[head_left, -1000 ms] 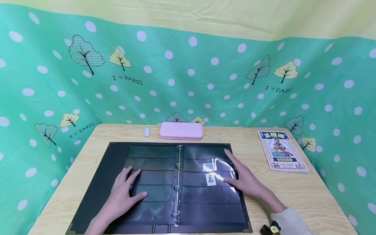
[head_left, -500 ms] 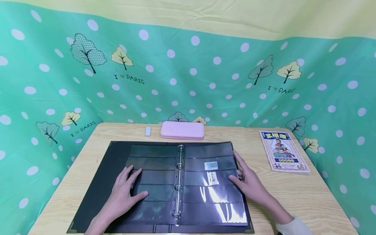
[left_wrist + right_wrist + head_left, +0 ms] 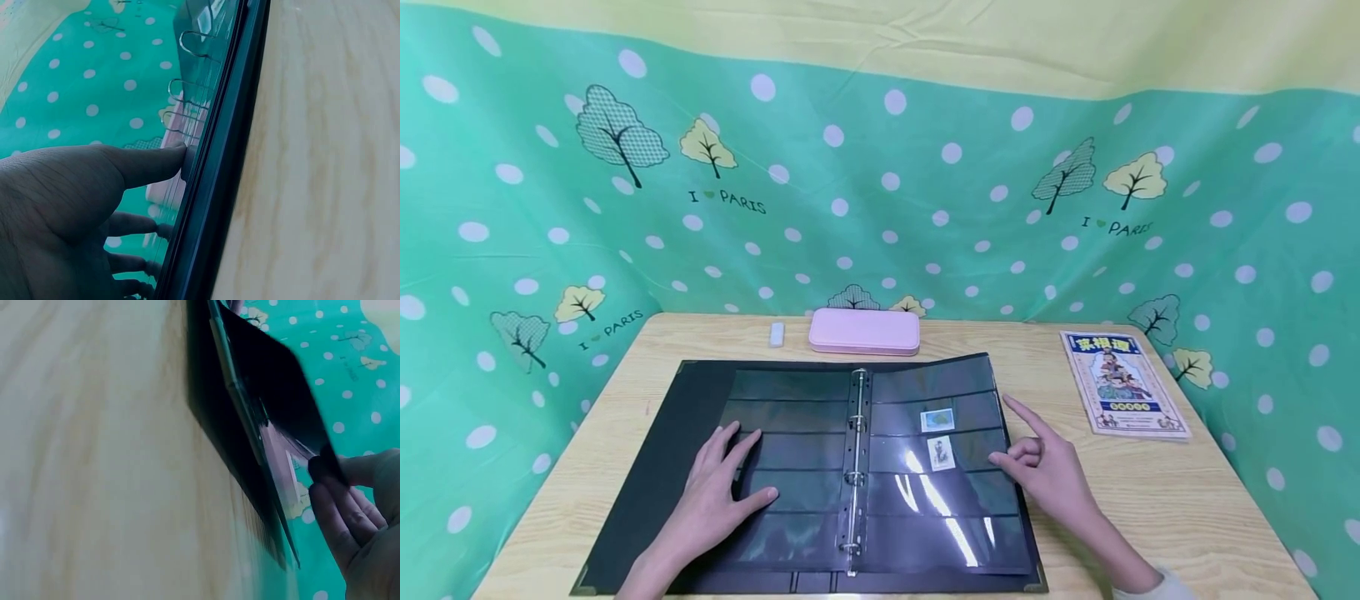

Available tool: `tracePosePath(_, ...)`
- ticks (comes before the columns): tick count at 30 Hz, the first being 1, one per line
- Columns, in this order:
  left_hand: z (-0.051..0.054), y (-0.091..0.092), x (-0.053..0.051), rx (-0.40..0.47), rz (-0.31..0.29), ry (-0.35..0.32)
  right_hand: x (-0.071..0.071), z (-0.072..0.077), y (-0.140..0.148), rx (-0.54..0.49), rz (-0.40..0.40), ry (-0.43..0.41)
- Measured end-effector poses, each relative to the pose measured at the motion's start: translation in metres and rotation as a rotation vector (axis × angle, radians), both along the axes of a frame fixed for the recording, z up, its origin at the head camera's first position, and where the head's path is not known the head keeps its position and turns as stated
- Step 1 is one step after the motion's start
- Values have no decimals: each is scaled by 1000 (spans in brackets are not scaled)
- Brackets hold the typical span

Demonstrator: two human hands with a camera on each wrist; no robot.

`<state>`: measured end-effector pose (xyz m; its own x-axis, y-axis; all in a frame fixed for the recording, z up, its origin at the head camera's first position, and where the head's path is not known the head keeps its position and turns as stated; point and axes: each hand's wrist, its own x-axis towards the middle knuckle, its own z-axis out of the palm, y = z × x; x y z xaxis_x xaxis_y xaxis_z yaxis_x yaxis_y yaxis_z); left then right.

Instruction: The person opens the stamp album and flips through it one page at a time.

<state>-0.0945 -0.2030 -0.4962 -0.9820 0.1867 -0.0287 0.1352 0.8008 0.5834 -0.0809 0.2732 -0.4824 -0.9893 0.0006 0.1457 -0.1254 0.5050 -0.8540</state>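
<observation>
A black ring-bound stamp album lies spread out before me, metal rings down its middle. My left hand rests on the left page, fingers spread; the left wrist view shows its thumb and fingertips touching the clear sheet. With thumb and bent fingers, my right hand pinches the outer edge of the right page, index finger pointing out. That page edge is lifted off what lies beneath, as the right wrist view shows. A blue stamp and a pale portrait stamp sit in its strips.
Behind the album are a pink case and a small white block. A booklet with a colourful cover lies at the right of the wooden table. A green dotted curtain hangs around the table's back and sides.
My right hand has gone from lying spread over the right page to pinching its outer edge. The page's outer side has risen. The left hand has stayed in place.
</observation>
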Motion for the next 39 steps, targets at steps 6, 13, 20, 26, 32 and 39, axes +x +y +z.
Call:
tracePosePath(6, 0, 0, 0, -13, 1, -10, 3, 4, -8, -33, -40, 112)
tracePosePath(13, 1, 1, 0, -5, -1, -3, 18, 15, -24, -97, 3, 272)
tracePosePath(20, 4, 2, 1, -6, 0, -13, 29, 24, -40, -126, 218, 352)
tracePosePath(26, 11, 10, 4, 50, 42, 71, 33, 25, -50, -208, 486, 325)
tracePosePath(32, 20, 32, 5, 161, 61, 274, 30, 17, -59, -339, 704, 400)
tracePosePath(39, 32, 62, 16, 373, -26, 313, 26, 22, -69, -461, 853, 359)
